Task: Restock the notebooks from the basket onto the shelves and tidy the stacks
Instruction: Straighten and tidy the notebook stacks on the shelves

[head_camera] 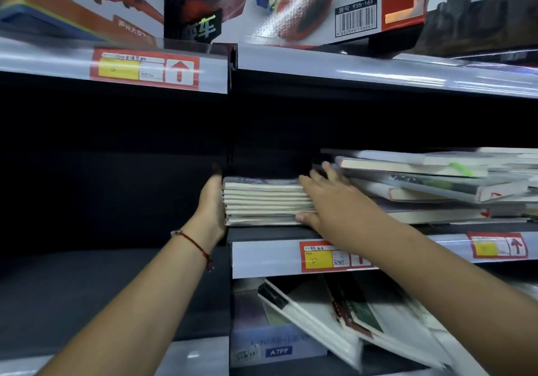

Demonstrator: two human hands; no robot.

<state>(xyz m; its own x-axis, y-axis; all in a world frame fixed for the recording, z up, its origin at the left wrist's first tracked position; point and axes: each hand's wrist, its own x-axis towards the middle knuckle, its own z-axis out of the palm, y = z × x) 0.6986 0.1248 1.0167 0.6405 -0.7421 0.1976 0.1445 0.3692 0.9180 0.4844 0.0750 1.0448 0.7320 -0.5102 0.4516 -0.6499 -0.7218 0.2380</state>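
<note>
1. Sitting at the left end of the middle shelf (262, 234), close to its front edge, a stack of notebooks (266, 205) lies flat with the pale page edges facing out.
2. The left hand (212, 204) presses flat against the stack's left side, fingers straight and reaching back along it, grasping nothing; a red string bracelet (193, 243) circles that wrist.
3. The right hand (323, 201) lies against the stack's right front corner, fingers spread and fairly straight over the top, thumb low near the bottom notebook; it touches without closing round anything.
4. Just to the right on the same shelf, a taller, untidy pile of books (436, 183) rests at uneven angles, touching or nearly touching the right hand's fingers.
5. A red and yellow price tag (323, 257) sits on the shelf's front strip below the right wrist, and another (499, 248) lies towards the right end.
6. On the shelf below, several notebooks (358, 323) lean tilted against one another.
7. The upper shelf carries toy boxes (291, 3), with a price tag (144, 68) on its front strip.
</note>
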